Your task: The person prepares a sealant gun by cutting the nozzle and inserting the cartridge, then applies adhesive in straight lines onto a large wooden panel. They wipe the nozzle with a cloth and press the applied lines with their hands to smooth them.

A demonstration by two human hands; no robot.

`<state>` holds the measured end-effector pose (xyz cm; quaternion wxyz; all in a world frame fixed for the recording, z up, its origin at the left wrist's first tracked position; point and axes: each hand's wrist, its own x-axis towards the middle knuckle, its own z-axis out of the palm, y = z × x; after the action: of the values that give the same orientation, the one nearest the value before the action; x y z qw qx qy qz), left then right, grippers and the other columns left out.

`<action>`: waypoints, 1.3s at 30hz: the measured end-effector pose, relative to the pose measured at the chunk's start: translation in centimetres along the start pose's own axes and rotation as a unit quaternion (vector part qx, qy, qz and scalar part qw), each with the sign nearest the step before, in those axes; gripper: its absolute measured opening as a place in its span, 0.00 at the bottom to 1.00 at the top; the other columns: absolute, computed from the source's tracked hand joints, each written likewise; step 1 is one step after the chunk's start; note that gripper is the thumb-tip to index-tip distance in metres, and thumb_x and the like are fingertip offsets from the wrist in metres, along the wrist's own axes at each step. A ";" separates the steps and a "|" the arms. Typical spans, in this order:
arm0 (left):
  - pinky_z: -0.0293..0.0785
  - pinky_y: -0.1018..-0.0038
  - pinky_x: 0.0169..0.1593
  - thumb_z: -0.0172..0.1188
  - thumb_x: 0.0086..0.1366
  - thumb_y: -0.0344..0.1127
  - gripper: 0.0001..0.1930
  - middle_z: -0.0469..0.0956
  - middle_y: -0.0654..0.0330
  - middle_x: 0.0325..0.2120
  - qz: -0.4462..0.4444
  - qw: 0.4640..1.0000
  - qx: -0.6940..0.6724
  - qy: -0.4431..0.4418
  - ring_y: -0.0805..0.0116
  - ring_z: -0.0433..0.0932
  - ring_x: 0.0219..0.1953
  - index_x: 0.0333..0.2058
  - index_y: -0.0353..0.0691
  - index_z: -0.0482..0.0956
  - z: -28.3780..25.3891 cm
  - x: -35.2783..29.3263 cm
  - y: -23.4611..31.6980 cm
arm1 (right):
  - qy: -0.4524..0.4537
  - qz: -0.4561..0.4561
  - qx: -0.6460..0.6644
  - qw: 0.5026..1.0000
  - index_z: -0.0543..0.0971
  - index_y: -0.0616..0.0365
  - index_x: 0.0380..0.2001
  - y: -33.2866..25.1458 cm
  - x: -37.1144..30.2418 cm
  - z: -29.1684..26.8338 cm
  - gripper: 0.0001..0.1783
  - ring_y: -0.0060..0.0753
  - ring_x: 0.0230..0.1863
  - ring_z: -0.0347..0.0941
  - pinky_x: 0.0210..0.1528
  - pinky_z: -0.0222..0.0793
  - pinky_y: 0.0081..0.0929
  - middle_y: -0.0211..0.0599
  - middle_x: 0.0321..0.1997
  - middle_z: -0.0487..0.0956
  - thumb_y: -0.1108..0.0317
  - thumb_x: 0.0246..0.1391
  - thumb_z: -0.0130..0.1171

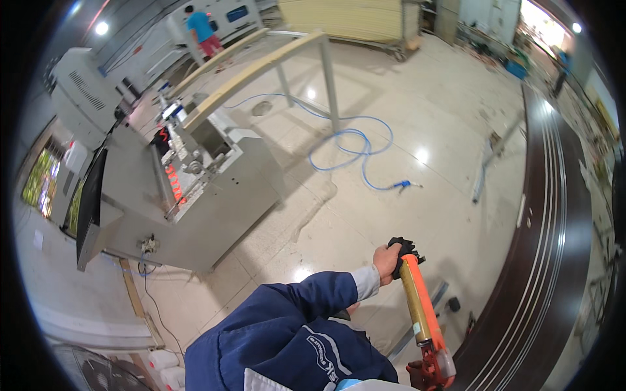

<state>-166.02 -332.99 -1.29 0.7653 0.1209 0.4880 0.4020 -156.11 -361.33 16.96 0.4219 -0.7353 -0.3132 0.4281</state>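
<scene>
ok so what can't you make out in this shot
In the head view:
Orange-and-gold gun: handle end cut off by the lower edge.
Left hand: fingertips hidden by black material.
Distant person: too small to tell what the hands do.
Bright doorway: scene beyond lost in glare.

Illumination is bright. Lamps (pixel 102 28) show at upper left and upper right; the doorway (pixel 542 25) at upper right is overexposed. The tiled floor (pixel 450 111) reflects glare spots and carries soft shadows. The dark panel (pixel 542 247) shows glossy highlights. Fisheye distortion bends straight edges toward a black rim. My left hand (pixel 387 262) resolves clearly; distant detail softens.
</scene>
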 end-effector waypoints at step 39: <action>0.71 0.56 0.52 0.45 0.73 0.43 0.21 0.81 0.45 0.43 0.137 0.828 0.537 -0.087 0.46 0.78 0.45 0.49 0.34 0.80 35.1 76.2 -14.1 | 0.286 0.565 0.022 0.774 0.85 0.64 0.44 31.2 82.9 -12.5 0.54 0.58 0.53 0.78 0.54 0.69 0.43 0.58 0.45 0.84 0.19 0.59 0.35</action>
<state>-114.15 -278.98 -41.53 0.5557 0.6131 0.5366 0.1653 -105.54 -311.56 -37.53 0.1902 -0.8588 0.3032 0.3665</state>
